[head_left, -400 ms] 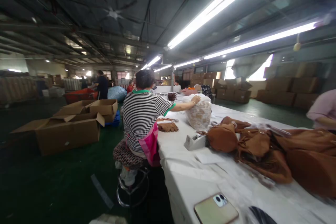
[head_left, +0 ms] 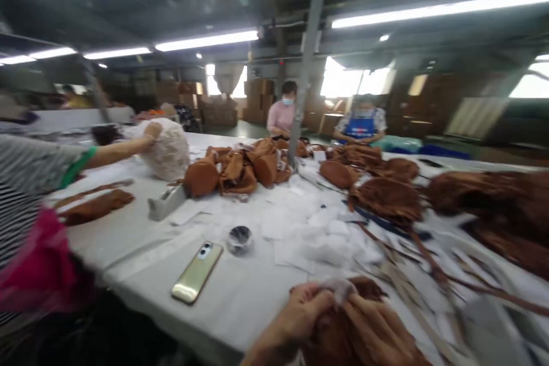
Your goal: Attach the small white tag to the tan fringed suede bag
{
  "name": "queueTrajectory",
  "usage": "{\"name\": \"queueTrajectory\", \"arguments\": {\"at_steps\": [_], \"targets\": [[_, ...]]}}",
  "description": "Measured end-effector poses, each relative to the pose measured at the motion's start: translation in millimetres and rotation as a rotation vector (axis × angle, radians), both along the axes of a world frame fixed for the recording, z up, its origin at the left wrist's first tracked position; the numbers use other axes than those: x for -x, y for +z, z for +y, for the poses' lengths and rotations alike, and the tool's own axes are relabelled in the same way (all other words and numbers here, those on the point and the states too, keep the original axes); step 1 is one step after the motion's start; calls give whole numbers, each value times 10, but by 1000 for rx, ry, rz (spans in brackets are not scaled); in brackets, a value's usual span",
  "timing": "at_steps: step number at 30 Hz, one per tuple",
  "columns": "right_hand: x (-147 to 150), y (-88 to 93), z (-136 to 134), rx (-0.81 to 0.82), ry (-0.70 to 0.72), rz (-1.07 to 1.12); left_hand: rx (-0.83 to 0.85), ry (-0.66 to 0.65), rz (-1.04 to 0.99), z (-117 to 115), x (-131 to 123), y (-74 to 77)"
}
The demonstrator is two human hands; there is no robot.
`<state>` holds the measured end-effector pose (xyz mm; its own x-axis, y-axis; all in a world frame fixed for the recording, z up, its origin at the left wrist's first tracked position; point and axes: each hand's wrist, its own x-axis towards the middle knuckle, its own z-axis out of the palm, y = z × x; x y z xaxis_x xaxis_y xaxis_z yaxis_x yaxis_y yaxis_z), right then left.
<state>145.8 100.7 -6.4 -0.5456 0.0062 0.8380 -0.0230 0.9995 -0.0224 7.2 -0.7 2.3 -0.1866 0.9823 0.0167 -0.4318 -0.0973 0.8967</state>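
At the bottom of the head view, both hands meet over a brown leather-like bag [head_left: 328, 334]. My left hand [head_left: 295, 314] is closed in a pinch on a crumpled white piece of wrapping [head_left: 338, 290], either thin paper or plastic. From the other side, my right hand [head_left: 381, 326] lies with bent fingers against the bag, its fingertips beside the white piece. The right fingertips are partly hidden and blurred. Loose white paper [head_left: 330, 234] is heaped on the table just beyond the hands.
A phone [head_left: 197, 273], a tape roll [head_left: 239, 239] and a tape dispenser [head_left: 166, 203] lie on the white table [head_left: 141, 263]. Brown bags [head_left: 386, 200] and straps [head_left: 433, 266] spread rightward. A metal post [head_left: 305, 68] rises mid-table. A co-worker's arm [head_left: 115, 151] reaches a white-wrapped bundle [head_left: 166, 151].
The view has swung right and down from the aisle to the table. My hands and the brown bag have come into sight. The co-worker's hand remains on the wrapped bundle.
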Motion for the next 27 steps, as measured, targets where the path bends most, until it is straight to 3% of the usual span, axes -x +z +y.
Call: {"name": "queueTrajectory", "arguments": {"at_steps": [3,7,10,14,17,20,22,24,27], "targets": [[-179,-40,-65,11,-109,-102,73,-71,-117,-24,-3,44],[-129,-102,-206,163,-89,-54,111,-111,-68,-18,-43,47],[-62,-94,-316,268,-119,15,100,-57,74,21,-86,17],[14,20,-437,423,-207,44,43,180,390,44,-117,43],[41,85,-482,580,-268,57,53,189,638,18,-152,122],[40,74,-485,937,-311,89,60,135,819,-17,-205,175],[39,46,-473,1244,-262,165,70,126,903,-33,-243,166],[41,27,-464,1532,-98,300,64,131,922,-40,-278,125],[38,35,-466,1891,187,471,24,138,792,-35,-319,45]]}}
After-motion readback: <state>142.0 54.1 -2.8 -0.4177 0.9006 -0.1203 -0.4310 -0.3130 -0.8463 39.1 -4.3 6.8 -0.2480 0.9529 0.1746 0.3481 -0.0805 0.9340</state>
